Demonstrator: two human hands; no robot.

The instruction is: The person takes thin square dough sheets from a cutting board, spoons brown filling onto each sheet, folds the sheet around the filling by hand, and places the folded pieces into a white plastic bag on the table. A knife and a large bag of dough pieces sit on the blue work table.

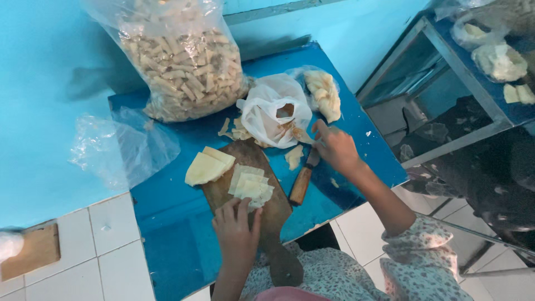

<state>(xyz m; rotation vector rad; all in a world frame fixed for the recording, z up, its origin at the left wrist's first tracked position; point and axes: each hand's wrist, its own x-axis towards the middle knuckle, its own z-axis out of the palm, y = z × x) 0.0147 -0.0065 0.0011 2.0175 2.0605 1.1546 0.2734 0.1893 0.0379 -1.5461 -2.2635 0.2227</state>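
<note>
The fingers (243,207) of the left hand (237,231) are laid flat and slightly spread against the near edge of a stack of thin pale square sheets (251,187), nothing being gripped. The stack is set on a dark wooden cutting board (259,217), worn and paddle-shaped. Over on the right, the right hand (336,149) is reached toward a white plastic bag (273,114), fingers loosely curled at its rim; whether anything is pinched cannot be told. A wooden-handled knife (302,181) is left lying just beside the board, untouched.

Some cutting appears done: the squares are stacked, and a thicker yellowish wedge (206,166) is seen at the board's far corner, uncut. Torn scraps (237,131) are scattered near the bag. Farther out on the blue desk (167,223), a large clear bag of short beige rolled sticks (186,61) is stood against the wall, seemingly a finished batch, with a crumpled empty clear bag (125,147) at the desk's left edge.
</note>
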